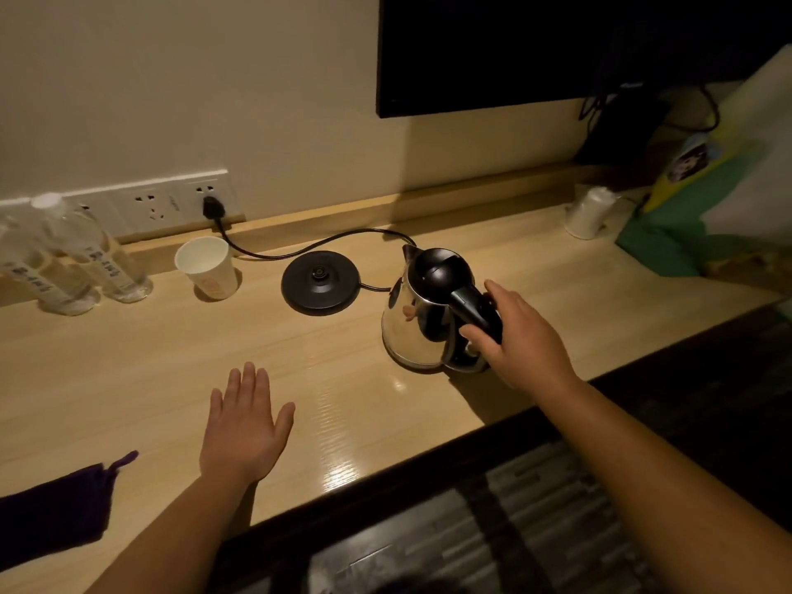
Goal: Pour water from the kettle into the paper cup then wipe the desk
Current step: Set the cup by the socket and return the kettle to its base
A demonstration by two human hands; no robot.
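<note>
Steel kettle [422, 319], black-lidded; right hand [520, 336] fingers grip its handle, left hand [244, 426] fingers spread.

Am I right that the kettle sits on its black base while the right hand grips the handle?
No. The head view shows the kettle standing on the desk, right of its empty black base. The right hand does grip the handle.

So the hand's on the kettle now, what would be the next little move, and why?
Probably lift the kettle and carry it left toward the paper cup. The right hand is closed on its handle, it stands on the desk off its base, and the cup stands upright beyond the base. The left hand is open, holding nothing.
</note>
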